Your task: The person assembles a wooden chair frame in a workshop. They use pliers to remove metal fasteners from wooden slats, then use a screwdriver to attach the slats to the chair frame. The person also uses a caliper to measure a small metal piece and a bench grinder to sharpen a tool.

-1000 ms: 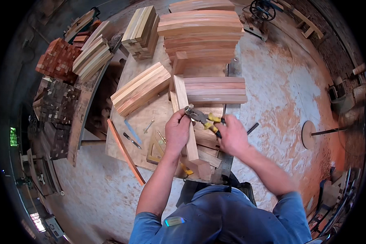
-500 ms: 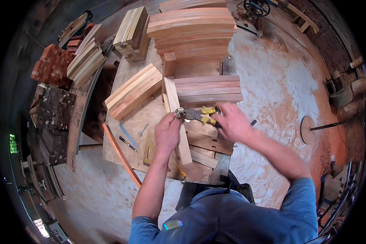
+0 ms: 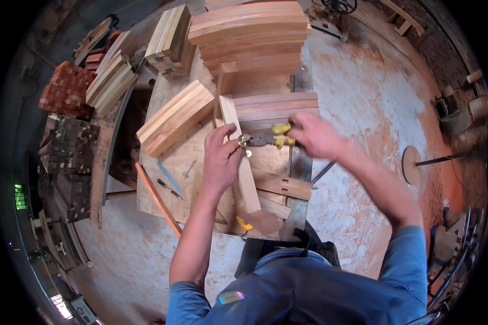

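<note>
- Pliers [image 3: 263, 138] are gripped by right hand [image 3: 317, 135]; left hand [image 3: 220, 160] fingers are parted, contact unclear.
- Small metal piece [image 3: 244, 141] is held at pliers' nose, by wooden bar [image 3: 248, 189].
- Work is judged unfinished: piece not yet released; remainder can't be told.

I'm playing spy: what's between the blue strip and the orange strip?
In the head view, a dark pen-shaped tool lies between the blue strip and orange strip.

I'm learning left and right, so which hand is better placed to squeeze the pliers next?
Probably the right hand: it holds the pliers by their yellow handles. The left hand is beside their head, near the pale wooden bar.
</note>
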Motion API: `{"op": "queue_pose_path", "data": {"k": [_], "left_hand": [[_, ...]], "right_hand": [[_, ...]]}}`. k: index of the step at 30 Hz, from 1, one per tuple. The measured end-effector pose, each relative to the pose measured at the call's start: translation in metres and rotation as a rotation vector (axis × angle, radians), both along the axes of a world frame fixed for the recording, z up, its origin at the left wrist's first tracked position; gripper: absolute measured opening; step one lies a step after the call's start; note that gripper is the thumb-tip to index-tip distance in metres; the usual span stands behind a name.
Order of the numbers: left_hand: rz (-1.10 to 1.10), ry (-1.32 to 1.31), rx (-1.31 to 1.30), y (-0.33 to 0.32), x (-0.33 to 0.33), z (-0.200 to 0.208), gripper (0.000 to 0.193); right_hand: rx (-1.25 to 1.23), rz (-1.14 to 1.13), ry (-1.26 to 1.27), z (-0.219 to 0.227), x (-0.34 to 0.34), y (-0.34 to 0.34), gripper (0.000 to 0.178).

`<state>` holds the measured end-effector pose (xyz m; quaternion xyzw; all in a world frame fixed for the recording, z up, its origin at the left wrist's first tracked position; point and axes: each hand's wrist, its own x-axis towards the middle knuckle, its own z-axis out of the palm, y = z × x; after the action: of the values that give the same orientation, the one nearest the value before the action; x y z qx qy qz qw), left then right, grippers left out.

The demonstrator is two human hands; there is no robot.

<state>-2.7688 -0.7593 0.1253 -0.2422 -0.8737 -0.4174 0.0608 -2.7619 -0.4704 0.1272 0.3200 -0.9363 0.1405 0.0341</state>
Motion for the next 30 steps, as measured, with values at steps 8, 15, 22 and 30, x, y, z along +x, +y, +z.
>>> {"op": "queue_pose_path", "data": {"k": [8, 15, 22, 30], "left_hand": [[-0.139, -0.023, -0.021, 0.005, -0.012, 0.0, 0.025], [0.248, -0.98, 0.677, 0.037, 0.013, -0.016, 0.039], [0.203, -1.122, 0.786, 0.103, 0.029, -0.072, 0.029], [0.505, -0.739, 0.198, 0.155, 0.052, -0.116, 0.047]], "right_hand": [[0.018, 0.094, 0.125, 0.017, -0.011, 0.019, 0.026], [-0.015, -0.087, -0.021, 0.005, 0.025, 0.043, 0.022], [-0.153, -0.246, -0.298, -0.049, 0.064, 0.067, 0.03], [-0.384, -0.293, -0.741, -0.073, 0.101, 0.087, 0.03]]}}
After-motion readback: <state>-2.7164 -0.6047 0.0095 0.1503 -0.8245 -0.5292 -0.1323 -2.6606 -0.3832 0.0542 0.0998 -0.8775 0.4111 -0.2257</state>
